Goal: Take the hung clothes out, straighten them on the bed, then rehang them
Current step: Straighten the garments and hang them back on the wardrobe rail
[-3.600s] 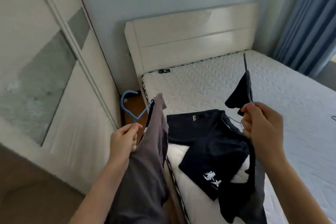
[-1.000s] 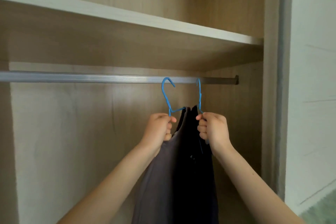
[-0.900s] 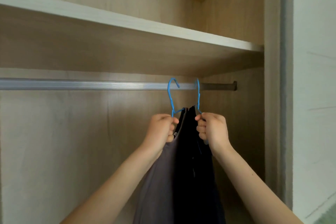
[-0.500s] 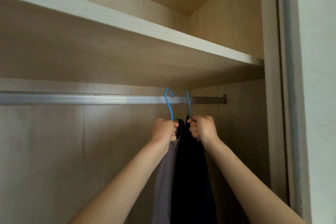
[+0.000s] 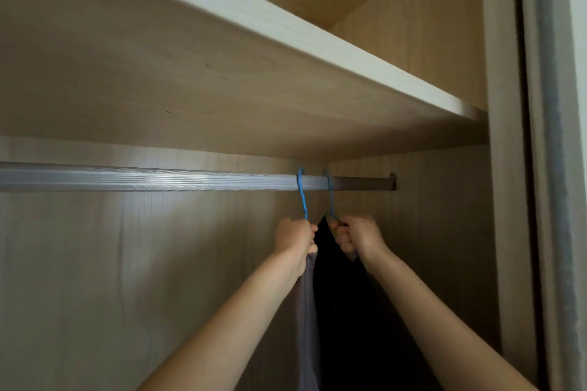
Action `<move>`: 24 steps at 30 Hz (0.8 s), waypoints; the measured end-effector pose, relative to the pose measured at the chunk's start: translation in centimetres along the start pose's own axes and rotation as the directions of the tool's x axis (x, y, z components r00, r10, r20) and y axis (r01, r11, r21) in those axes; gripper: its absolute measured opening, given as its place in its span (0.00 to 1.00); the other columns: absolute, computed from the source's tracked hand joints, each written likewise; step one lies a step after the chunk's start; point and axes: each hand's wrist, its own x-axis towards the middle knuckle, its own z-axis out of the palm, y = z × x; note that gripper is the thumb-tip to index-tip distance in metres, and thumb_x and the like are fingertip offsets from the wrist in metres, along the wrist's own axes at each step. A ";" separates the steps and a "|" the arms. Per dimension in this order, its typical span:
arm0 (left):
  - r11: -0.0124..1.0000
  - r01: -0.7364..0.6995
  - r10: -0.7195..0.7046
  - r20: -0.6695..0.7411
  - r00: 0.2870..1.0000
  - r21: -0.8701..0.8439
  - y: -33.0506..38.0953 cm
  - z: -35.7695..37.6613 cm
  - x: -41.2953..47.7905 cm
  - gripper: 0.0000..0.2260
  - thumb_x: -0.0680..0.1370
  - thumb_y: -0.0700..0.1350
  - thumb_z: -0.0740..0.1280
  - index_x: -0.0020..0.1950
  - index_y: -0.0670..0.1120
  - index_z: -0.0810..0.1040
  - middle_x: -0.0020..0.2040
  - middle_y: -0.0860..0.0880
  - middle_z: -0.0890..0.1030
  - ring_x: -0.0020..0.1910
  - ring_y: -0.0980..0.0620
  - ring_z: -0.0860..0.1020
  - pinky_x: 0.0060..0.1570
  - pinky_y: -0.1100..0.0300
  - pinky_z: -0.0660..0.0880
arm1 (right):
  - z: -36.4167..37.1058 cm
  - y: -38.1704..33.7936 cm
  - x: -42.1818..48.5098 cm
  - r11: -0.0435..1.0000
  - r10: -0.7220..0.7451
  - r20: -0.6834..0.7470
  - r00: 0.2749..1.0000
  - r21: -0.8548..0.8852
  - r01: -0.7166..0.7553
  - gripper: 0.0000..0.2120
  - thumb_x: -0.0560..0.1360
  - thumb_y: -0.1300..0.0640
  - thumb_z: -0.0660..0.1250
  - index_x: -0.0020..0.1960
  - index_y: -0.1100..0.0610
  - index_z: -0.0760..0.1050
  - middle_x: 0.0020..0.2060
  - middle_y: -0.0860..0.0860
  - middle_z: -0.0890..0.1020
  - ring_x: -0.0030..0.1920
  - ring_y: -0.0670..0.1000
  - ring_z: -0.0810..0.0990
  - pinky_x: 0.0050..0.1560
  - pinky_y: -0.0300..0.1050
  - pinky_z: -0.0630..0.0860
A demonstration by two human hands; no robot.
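Clothes hang inside a light wooden wardrobe (image 5: pixel 111 263), the biggest thing in view, whose back panel fills the left and whose side wall closes the right. A broad shelf (image 5: pixel 286 32) runs overhead, slanting down toward the right. Beneath it a silver metal rail (image 5: pixel 143 179) spans the width and ends at a bracket on the right wall. The black garment (image 5: pixel 349 311) drops from near the right end of the rail, and the grey garment (image 5: pixel 306 311) hangs just beside it on the left, the two touching. Both arms reach up from the bottom edge. The right hand (image 5: pixel 355 236) is fisted around the neck of the right blue hanger (image 5: pixel 329 197), and the left hand (image 5: pixel 295 236) is likewise closed tight around the neck of the left blue hanger (image 5: pixel 302 197). Each hanger's hook is looped over the rail, the two hooks near each other.
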 end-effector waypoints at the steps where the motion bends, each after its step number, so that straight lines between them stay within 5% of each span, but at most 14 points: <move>1: 1.000 0.013 -0.013 0.007 1.000 -0.009 -0.4 0.1 0.1 0.07 0.79 0.31 0.54 0.54 0.36 0.69 0.29 0.46 0.65 0.11 0.60 0.59 0.13 0.71 0.53 | -0.2 0.2 0.1 1.000 0.016 -0.004 1.000 0.019 -0.016 0.18 0.82 0.61 0.49 0.35 0.60 0.66 0.13 0.45 0.61 0.11 0.41 0.57 0.11 0.32 0.51; 4: 0.996 0.053 -0.051 0.031 0.998 -0.071 -1.0 0.4 0.5 0.08 0.80 0.32 0.52 0.54 0.34 0.70 0.27 0.46 0.66 0.10 0.61 0.59 0.11 0.71 0.53 | -1.3 0.7 0.6 1.000 0.014 -0.033 0.999 0.014 -0.013 0.18 0.82 0.60 0.48 0.35 0.59 0.65 0.13 0.45 0.60 0.12 0.40 0.56 0.12 0.31 0.50; 8: 0.986 0.101 -0.087 0.111 0.990 -0.131 -1.3 0.6 1.0 0.14 0.81 0.32 0.51 0.38 0.38 0.69 0.13 0.52 0.65 0.09 0.60 0.59 0.11 0.72 0.53 | -2.2 1.1 1.0 0.996 -0.028 -0.095 0.995 -0.090 0.019 0.17 0.82 0.60 0.49 0.36 0.58 0.66 0.13 0.45 0.60 0.12 0.41 0.56 0.13 0.32 0.51; 13: 0.994 0.038 -0.024 0.132 0.991 -0.101 -1.9 0.5 0.4 0.16 0.81 0.32 0.52 0.36 0.39 0.71 0.16 0.51 0.65 0.10 0.61 0.60 0.12 0.70 0.54 | -2.4 1.7 0.6 0.986 -0.059 -0.135 0.989 -0.162 0.037 0.18 0.83 0.60 0.50 0.35 0.58 0.66 0.25 0.50 0.62 0.12 0.41 0.59 0.13 0.32 0.54; 18: 0.993 -0.056 0.047 0.085 0.995 0.105 -1.8 0.0 -2.1 0.14 0.79 0.35 0.60 0.34 0.41 0.72 0.21 0.49 0.73 0.16 0.58 0.70 0.17 0.69 0.65 | -2.6 1.7 -0.9 0.928 -0.187 -0.166 0.968 -0.353 0.118 0.13 0.81 0.64 0.53 0.40 0.62 0.71 0.32 0.55 0.71 0.31 0.50 0.71 0.24 0.36 0.72; 20: 0.903 -0.215 0.191 0.100 0.976 0.372 -1.7 -0.8 -3.9 0.11 0.78 0.36 0.63 0.35 0.43 0.75 0.31 0.47 0.78 0.32 0.50 0.78 0.30 0.66 0.72 | -3.0 1.5 -3.1 0.827 -0.274 -0.149 0.950 -0.541 0.154 0.10 0.81 0.60 0.56 0.51 0.63 0.75 0.41 0.56 0.76 0.40 0.53 0.75 0.37 0.45 0.75; 22: 0.746 -0.372 0.370 0.120 0.921 0.552 -1.6 -2.0 -6.6 0.05 0.77 0.37 0.64 0.48 0.41 0.79 0.44 0.43 0.82 0.48 0.45 0.79 0.48 0.58 0.73 | -3.6 1.3 -6.7 0.707 -0.416 -0.093 0.905 -0.659 0.257 0.14 0.81 0.58 0.57 0.62 0.60 0.74 0.50 0.53 0.77 0.45 0.49 0.75 0.40 0.41 0.71; 24: 0.592 -0.524 0.554 0.163 0.816 0.612 -2.1 -3.5 -10.2 0.11 0.76 0.39 0.64 0.58 0.39 0.77 0.52 0.41 0.81 0.53 0.43 0.79 0.55 0.54 0.72 | -4.4 1.6 -11.6 0.633 -0.566 -0.021 0.824 -0.652 0.417 0.15 0.81 0.57 0.57 0.65 0.58 0.73 0.53 0.49 0.77 0.50 0.47 0.76 0.47 0.37 0.71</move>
